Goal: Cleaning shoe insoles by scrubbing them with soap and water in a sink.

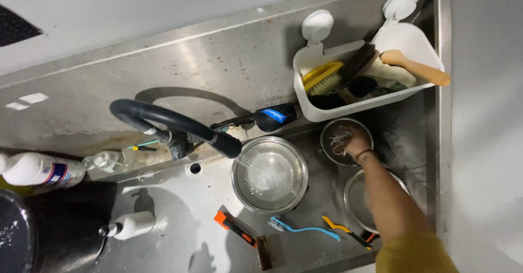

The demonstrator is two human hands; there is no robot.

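My right hand point(358, 141) reaches down into a small round metal bowl point(329, 131) at the back right of the steel sink, fingers curled on a pale stringy wad point(340, 141) inside it. My forearm in a mustard sleeve crosses over a second metal bowl point(354, 196) nearer to me. To the left, a black flexible faucet point(174, 123) runs water into a larger clear bowl point(269, 175) holding water. My left hand is out of sight.
A white suction caddy point(348, 107) with brushes and a wooden handle hangs on the back wall. A blue toothbrush point(305, 229), an orange-black tool point(234, 229) and a yellow tool point(340, 229) lie at the sink's front. Bottles point(41, 169) and a black pot point(13, 235) stand left.
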